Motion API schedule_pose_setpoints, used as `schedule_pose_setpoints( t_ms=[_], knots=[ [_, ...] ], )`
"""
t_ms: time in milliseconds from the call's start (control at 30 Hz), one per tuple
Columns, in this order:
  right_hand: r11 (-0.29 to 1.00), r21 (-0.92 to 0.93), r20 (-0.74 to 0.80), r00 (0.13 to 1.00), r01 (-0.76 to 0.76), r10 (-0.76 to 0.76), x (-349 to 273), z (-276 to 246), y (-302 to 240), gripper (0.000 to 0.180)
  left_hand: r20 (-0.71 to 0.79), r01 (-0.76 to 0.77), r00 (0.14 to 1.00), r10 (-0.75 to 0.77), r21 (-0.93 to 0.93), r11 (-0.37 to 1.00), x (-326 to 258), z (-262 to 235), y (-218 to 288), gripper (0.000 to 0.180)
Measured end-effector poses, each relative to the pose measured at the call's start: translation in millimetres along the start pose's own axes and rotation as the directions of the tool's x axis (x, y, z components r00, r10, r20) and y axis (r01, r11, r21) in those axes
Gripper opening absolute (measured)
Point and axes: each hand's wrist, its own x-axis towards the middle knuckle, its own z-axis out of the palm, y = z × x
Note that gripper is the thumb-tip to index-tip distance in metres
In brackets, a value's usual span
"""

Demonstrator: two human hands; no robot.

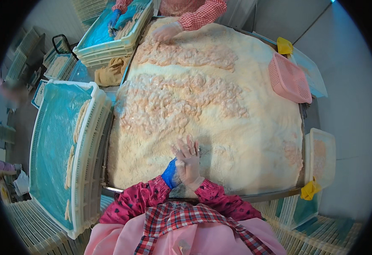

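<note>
My two gloved hands meet over the near edge of a table spread with cream-coloured powder or crumbs. The right hand, in a clear glove, has its fingers stretched out and pointing away from me. Beside and partly behind it is my left hand, in a blue glove; its fingers are largely hidden by the right hand. I see nothing held between them. Beyond the hands, wet pale-pink pieces of raw meat lie in a wide band on the powder, with another band of meat farther off.
On the left stands a stack of white crates, its top one lined with blue film and holding coated strips. A pink basket sits at the right edge, above a clear tub. Across the table, a co-worker's gloved hand touches the meat.
</note>
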Motion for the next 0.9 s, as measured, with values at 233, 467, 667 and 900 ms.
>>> schedule_pose_setpoints(
  t_ms=[233, 467, 667, 900],
  knots=[
    [0.895, 0.425, 0.101, 0.976, 0.133, -0.193, 1, 8, -2, 0.061, -0.569, -0.828, 0.445, 0.692, 0.031, 0.559, 39, 87, 54, 0.063],
    [0.997, -0.076, 0.086, 0.996, 0.007, -0.001, 103, -16, 91, 0.041, 0.005, 0.147, 0.958, -0.286, -0.868, 0.475, -5, 5, 61, 0.049],
    [0.811, -0.384, 0.344, 0.884, 0.441, -0.317, 162, -18, 144, 0.004, -0.376, -0.331, 0.927, 0.010, -0.804, 0.495, -18, -46, 189, 0.046],
    [0.827, -0.290, 0.406, 0.844, 0.482, -0.350, 169, -33, 142, 0.012, -0.831, -0.209, 0.311, 0.462, 0.414, 0.886, -153, -196, 261, 0.058]
  ],
)
